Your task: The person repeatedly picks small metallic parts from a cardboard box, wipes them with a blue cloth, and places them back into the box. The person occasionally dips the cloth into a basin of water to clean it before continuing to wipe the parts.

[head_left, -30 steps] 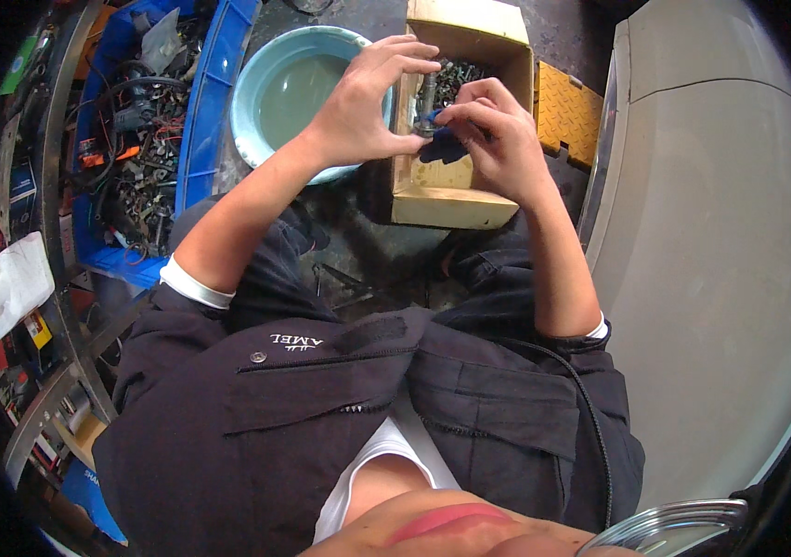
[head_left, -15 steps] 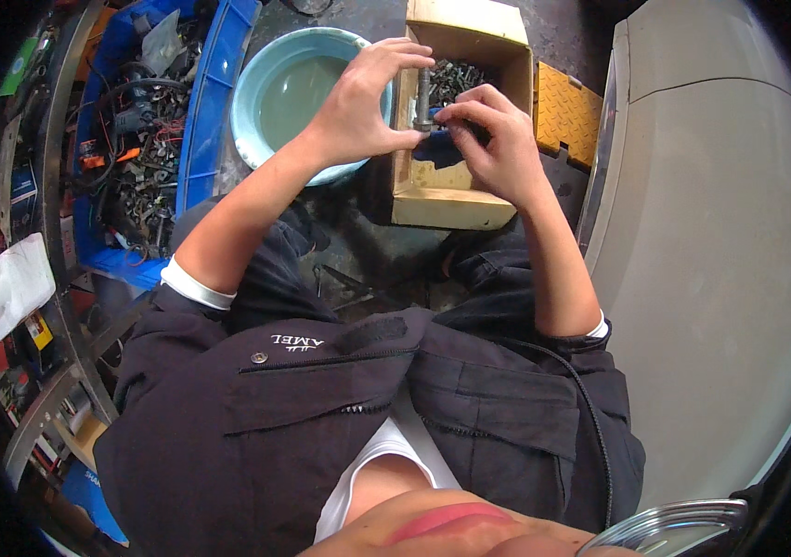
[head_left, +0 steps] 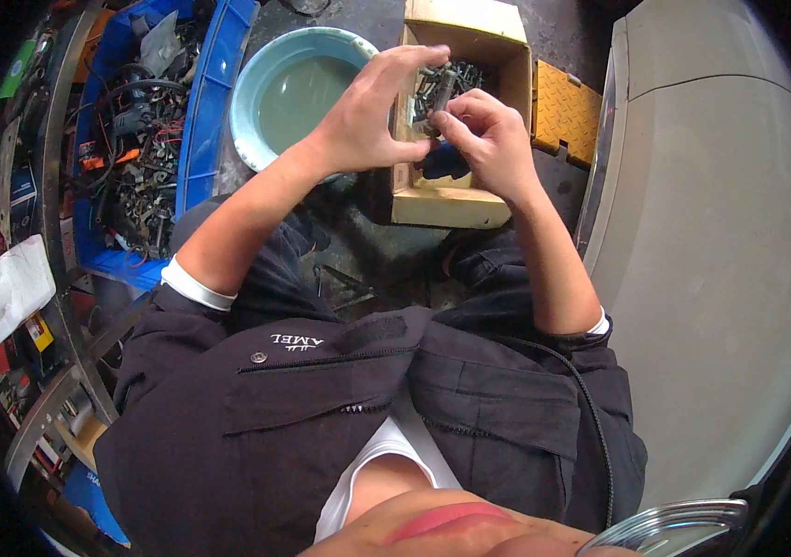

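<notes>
Over the cardboard box, a long grey metal bolt stands tilted, its upper end leaning right. My right hand pinches it low down between thumb and fingers. To its left, my left hand is open, thumb and fingers spread wide around the bolt; the fingertips are close to its upper end, and I cannot tell whether they touch. Several small bolts and screws lie in the far part of the box. Something dark blue lies in its near part, below my hands.
A light blue basin of cloudy water stands left of the box. Further left is a blue crate full of metal parts and wires, beside a cluttered metal rack. On the right are a yellow ramp and a large beige panel.
The bolt has gone from upright between my left thumb and fingers to tilted in my right hand's pinch. My left hand has let go of its lower end.
</notes>
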`<state>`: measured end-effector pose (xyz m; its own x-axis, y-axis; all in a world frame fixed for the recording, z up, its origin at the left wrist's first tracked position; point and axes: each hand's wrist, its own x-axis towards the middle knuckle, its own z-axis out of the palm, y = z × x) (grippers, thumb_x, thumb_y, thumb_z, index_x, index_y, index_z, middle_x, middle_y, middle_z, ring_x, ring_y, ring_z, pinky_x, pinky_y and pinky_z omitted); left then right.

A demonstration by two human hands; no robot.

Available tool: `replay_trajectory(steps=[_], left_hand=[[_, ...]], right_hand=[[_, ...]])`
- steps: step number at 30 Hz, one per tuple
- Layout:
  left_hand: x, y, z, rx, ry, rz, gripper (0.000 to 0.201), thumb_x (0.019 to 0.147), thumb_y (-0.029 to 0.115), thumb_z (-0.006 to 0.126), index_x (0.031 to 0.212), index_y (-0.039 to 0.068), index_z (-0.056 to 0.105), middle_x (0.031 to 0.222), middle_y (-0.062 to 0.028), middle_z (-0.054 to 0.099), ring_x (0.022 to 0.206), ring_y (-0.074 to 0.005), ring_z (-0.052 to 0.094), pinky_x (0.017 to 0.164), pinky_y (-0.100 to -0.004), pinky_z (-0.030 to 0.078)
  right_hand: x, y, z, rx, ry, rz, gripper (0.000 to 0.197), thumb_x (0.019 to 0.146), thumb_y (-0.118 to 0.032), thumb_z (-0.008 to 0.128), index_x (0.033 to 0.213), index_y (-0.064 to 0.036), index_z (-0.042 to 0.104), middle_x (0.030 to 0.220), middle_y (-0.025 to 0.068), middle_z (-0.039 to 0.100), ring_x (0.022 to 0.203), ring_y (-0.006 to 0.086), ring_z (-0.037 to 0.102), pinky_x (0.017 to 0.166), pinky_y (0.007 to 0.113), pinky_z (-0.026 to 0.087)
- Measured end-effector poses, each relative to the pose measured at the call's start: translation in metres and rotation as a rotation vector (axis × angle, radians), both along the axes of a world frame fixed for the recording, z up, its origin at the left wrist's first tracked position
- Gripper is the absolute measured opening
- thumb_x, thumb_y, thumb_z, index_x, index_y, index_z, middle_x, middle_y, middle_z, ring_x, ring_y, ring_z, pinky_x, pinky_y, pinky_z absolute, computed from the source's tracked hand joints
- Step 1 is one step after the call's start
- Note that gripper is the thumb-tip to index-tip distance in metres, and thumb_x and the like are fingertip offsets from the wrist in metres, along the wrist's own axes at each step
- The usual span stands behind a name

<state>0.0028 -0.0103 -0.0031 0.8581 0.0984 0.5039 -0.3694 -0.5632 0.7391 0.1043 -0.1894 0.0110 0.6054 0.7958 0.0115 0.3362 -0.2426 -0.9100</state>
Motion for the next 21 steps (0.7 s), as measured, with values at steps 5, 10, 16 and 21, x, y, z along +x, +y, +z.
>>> replay_trajectory(steps=[5, 10, 16, 21], left_hand=[[-0.001, 0.009, -0.001, 0.066, 0.072, -0.073, 0.080, 0.066, 0.017, 0.085, 0.139, 0.010, 0.052, 0.141, -0.0118, 0.053, 0.133, -0.0289, 0.048, 0.113, -0.0422, 0.038], [-0.001, 0.011, 0.003, 0.068, 0.095, -0.132, 0.083, 0.064, 0.022, 0.088, 0.138, 0.011, 0.053, 0.139, -0.0118, 0.055, 0.131, -0.0278, 0.050, 0.112, -0.0409, 0.038], [-0.003, 0.012, 0.002, -0.100, 0.178, -0.137, 0.077, 0.063, 0.022, 0.089, 0.130, 0.008, 0.055, 0.141, -0.0130, 0.052, 0.133, -0.0269, 0.048, 0.112, -0.0397, 0.038], [-0.004, 0.002, -0.005, -0.015, 0.285, -0.354, 0.081, 0.060, 0.027, 0.092, 0.128, 0.006, 0.054, 0.145, -0.0185, 0.045, 0.137, -0.0323, 0.043, 0.115, -0.0415, 0.033]], right_hand=[[0.002, -0.003, -0.003, 0.110, 0.185, 0.107, 0.022, 0.092, -0.020, 0.070, 0.093, 0.0014, 0.071, 0.082, 0.0048, 0.063, 0.074, 0.0106, 0.063, 0.067, 0.027, 0.051], [0.007, -0.006, -0.002, 0.152, 0.342, 0.209, 0.022, 0.094, -0.020, 0.068, 0.092, 0.0021, 0.071, 0.083, 0.0012, 0.063, 0.074, 0.0074, 0.060, 0.066, 0.024, 0.049], [0.006, -0.005, 0.001, 0.249, 0.536, -0.074, 0.014, 0.094, -0.017, 0.068, 0.090, -0.0040, 0.065, 0.078, -0.0038, 0.058, 0.065, 0.0041, 0.051, 0.057, 0.022, 0.042], [0.011, -0.007, -0.001, 0.448, 0.625, -0.115, 0.016, 0.090, -0.010, 0.069, 0.101, -0.0070, 0.058, 0.080, -0.0028, 0.054, 0.063, 0.0036, 0.047, 0.055, 0.020, 0.037]])
